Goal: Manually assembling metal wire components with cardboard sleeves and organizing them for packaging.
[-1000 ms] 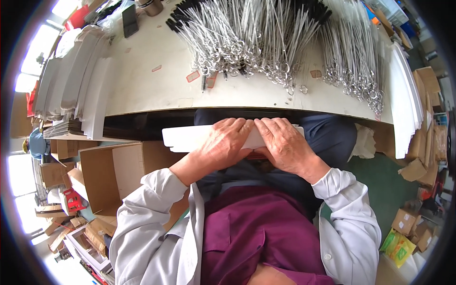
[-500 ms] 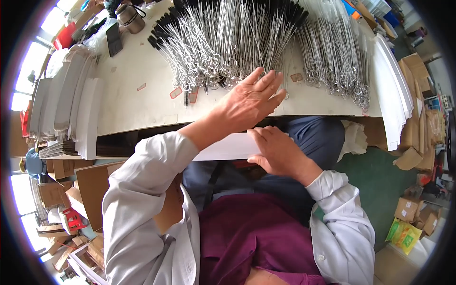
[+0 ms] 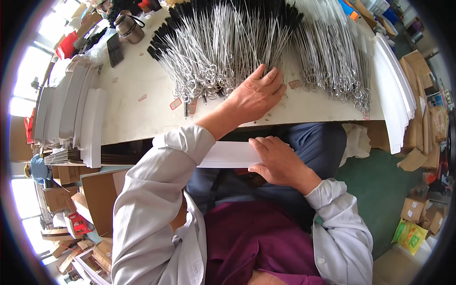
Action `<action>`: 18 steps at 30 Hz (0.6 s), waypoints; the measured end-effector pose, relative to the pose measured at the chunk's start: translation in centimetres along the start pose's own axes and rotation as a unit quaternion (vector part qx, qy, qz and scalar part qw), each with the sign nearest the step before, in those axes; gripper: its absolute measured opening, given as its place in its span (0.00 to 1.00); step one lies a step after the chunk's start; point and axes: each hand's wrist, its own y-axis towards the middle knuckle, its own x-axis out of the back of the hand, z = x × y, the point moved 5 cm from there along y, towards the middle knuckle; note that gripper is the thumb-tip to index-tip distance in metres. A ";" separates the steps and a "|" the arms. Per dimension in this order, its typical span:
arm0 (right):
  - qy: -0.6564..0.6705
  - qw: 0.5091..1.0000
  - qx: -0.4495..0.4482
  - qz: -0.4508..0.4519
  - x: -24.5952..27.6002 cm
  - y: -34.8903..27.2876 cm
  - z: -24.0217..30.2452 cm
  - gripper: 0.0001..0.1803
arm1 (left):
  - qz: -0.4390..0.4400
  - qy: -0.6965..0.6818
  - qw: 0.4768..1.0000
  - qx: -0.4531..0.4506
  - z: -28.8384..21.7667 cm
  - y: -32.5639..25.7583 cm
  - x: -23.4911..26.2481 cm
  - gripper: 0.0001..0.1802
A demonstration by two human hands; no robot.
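My right hand (image 3: 280, 163) grips the right end of a long white folded card strip (image 3: 227, 154), its thumb along the near edge and fingers over the far edge. The strip lies level above my lap, its left end hidden behind my left forearm. My left hand (image 3: 256, 98) is over the table's front edge, its fingers apart and slightly bent, tips at the looped ends of the wire-handled brushes (image 3: 213, 52). These black-bristled brushes lie in a broad pile, loops toward me. My left thumb is hidden.
A second bundle of looped wire rods (image 3: 335, 61) lies to the right. White card stacks stand at the table's left (image 3: 90, 121) and right (image 3: 393, 90) ends. A metal flask (image 3: 129, 28) and a dark phone-like slab (image 3: 114, 50) are at the far left. Cardboard boxes (image 3: 97, 202) crowd the floor.
My left hand has lowered toward the brush loops, its fingers bending more. My right hand keeps its grip on the white strip. The whole view has shifted slightly.
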 end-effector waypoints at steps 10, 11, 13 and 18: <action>0.019 1.000 -0.007 0.008 0.1 0.4 0.7 0.39 | -0.030 0.016 0.999 0.008 0.9 0.5 -0.7 0.27; 0.019 1.000 0.002 0.007 0.1 0.4 0.9 0.39 | -0.021 0.017 1.000 0.007 1.0 0.6 -0.7 0.27; 0.015 1.000 0.003 -0.003 0.4 0.4 1.1 0.39 | -0.040 0.034 0.999 0.001 1.1 0.9 -0.4 0.26; 0.000 1.000 0.007 -0.016 1.0 0.1 1.2 0.40 | -0.047 0.007 0.999 -0.001 1.1 1.6 -0.6 0.25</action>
